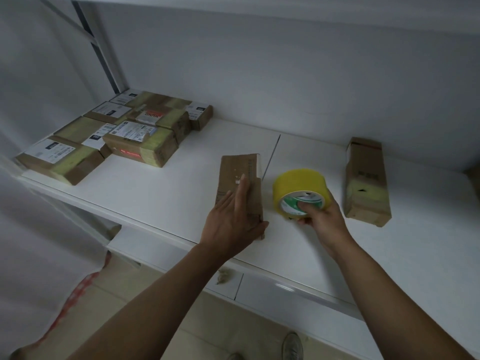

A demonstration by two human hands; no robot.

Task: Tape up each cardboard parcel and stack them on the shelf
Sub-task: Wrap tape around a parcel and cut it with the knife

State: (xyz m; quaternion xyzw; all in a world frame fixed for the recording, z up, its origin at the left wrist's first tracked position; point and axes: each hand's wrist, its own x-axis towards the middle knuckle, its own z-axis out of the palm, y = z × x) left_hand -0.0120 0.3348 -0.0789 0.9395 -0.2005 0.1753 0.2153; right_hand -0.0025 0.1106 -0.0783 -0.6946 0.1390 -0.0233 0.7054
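Labels: white shipping labels and red strips on the stacked parcels (135, 131) at the shelf's (181, 203) back left corner; print too blurred to read. Roll of yellow tape (301, 193) has a green-and-white core, text unreadable.

Left hand (233, 222), fingers straight, presses flat on a small cardboard parcel (239, 178) near the shelf's front edge. Right hand (322, 216) grips the tape just beside it, fingers curled into the core. Another parcel (366, 183) lies to the right, apart. Bare shelf between groups.
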